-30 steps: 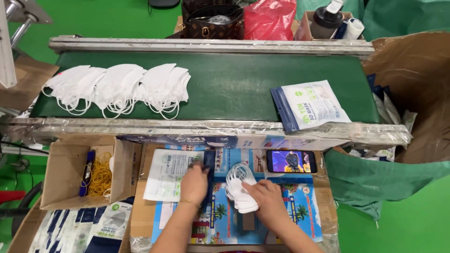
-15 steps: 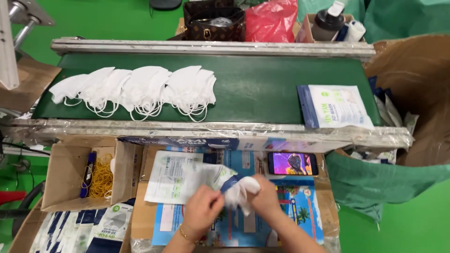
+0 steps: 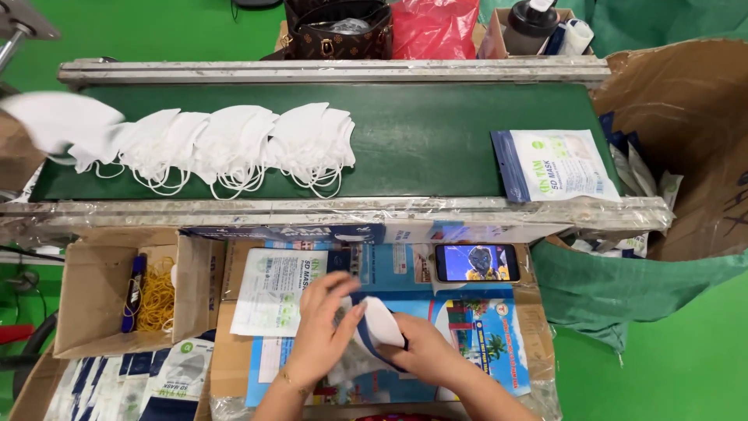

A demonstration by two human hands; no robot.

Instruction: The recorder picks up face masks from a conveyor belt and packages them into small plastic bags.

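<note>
My left hand (image 3: 326, 327) and my right hand (image 3: 425, 352) meet over a printed work surface. Between them is a stack of white face masks (image 3: 382, 323) going into a clear, blue-edged pouch (image 3: 354, 360). My left hand holds the pouch's mouth and my right hand grips the masks from the right. On the green conveyor belt (image 3: 421, 132) above, a row of overlapping white masks (image 3: 234, 144) lies at the left. A filled mask packet (image 3: 555, 165) rests on the belt at its right end.
An empty printed pouch (image 3: 273, 290) lies left of my hands. A phone (image 3: 477, 263) with a lit screen lies to the upper right. A cardboard box (image 3: 93, 308) at the left holds yellow rubber bands (image 3: 158, 296). More pouches (image 3: 167, 378) lie below it. A big cardboard box (image 3: 686, 132) stands at the right.
The masks and the packet on the belt have travelled right. My hands have come together and the masks have gone from my right hand partway into the pouch.
</note>
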